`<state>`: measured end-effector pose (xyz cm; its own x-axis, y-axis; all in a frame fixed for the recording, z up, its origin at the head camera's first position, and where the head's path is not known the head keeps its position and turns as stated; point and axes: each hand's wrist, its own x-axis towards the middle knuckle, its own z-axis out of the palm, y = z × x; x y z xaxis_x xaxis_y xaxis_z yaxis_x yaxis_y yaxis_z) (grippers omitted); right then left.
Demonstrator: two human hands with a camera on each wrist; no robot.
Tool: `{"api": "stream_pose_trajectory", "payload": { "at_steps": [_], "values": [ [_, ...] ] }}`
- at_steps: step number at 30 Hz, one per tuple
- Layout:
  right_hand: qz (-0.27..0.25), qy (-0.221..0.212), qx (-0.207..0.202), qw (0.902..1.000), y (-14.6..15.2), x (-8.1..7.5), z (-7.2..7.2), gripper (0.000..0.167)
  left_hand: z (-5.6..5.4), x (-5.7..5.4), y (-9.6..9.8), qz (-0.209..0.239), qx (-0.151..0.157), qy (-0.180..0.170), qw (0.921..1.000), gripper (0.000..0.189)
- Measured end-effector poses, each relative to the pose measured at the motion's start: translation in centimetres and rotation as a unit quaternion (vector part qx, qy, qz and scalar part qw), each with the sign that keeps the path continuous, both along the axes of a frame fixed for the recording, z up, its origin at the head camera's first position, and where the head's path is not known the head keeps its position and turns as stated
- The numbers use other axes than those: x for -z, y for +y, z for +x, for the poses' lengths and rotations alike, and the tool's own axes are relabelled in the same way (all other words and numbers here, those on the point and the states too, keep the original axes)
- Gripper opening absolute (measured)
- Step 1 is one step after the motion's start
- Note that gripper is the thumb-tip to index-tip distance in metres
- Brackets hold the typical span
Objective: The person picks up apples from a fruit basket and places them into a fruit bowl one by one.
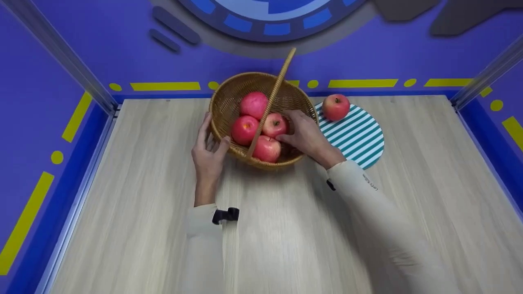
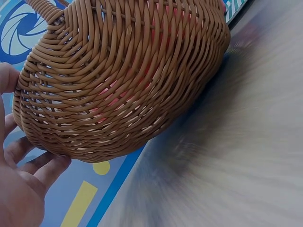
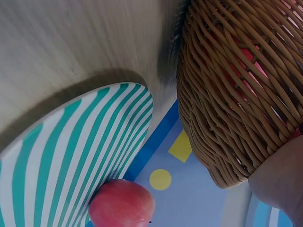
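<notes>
A brown wicker basket [image 1: 229, 96] with an arched handle holds several red apples. My left hand [image 1: 207, 157] grips its left side, the thumb at the front rim and the fingers along the outer wall. In the left wrist view, the fingertips [image 2: 57, 165] lie against the woven side. My right hand [image 1: 304, 132] reaches over the right rim into the basket. Its thumb and fingers close around an apple [image 1: 274, 125] near the handle. From the right wrist, only part of that hand [image 3: 279, 177] shows beside the basket wall [image 3: 227, 104].
Right of the basket lies a round green-and-white striped board [image 1: 359, 134], with one red apple [image 1: 336, 107] near its back edge. The pale wooden table [image 1: 261, 228] is bounded by blue panels [image 1: 163, 69] at the back and sides.
</notes>
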<state>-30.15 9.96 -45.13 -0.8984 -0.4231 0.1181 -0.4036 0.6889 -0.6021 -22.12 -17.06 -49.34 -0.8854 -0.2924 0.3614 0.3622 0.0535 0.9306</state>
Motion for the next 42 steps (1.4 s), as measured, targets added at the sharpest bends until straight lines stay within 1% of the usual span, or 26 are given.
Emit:
{"api": "stream_pose_trajectory", "payload": {
  "at_steps": [3, 9, 20, 25, 29, 38, 42],
  "values": [
    [0.012, 0.004, -0.010, 0.9999, -0.1, 0.0, -0.4, 0.074, 0.0, 0.0, 0.0, 0.005, 0.000, 0.000, 1.0000, 0.085],
    [0.031, 0.019, -0.034, 0.9988, -0.3, 0.0, -1.0, 0.074, -0.1, 0.0, 0.1, 0.006, -0.006, -0.002, 1.0000, 0.074],
    [0.062, -0.011, -0.042, 0.9971, -0.8, -0.3, -1.8, 0.075, 0.1, -0.1, 0.2, 0.014, -0.009, -0.008, 0.9998, 0.073],
    [0.060, -0.025, -0.045, 0.9969, -1.0, -0.2, -2.1, 0.076, 0.2, -0.2, 0.3, 0.017, -0.008, -0.011, 0.9998, 0.074],
    [0.053, -0.038, -0.048, 0.9967, -1.1, -0.1, -2.3, 0.078, 0.1, -0.3, 0.3, 0.015, -0.007, -0.005, 0.9999, 0.072],
    [0.028, -0.067, -0.035, 0.9968, -1.2, 0.0, -2.7, 0.079, 0.0, -0.2, 0.4, -0.008, -0.016, -0.001, 0.9998, 0.071],
    [0.023, -0.063, -0.030, 0.9973, -1.3, 0.1, -2.7, 0.078, 0.1, -0.1, 0.3, -0.009, -0.018, -0.001, 0.9998, 0.071]
  ]
}}
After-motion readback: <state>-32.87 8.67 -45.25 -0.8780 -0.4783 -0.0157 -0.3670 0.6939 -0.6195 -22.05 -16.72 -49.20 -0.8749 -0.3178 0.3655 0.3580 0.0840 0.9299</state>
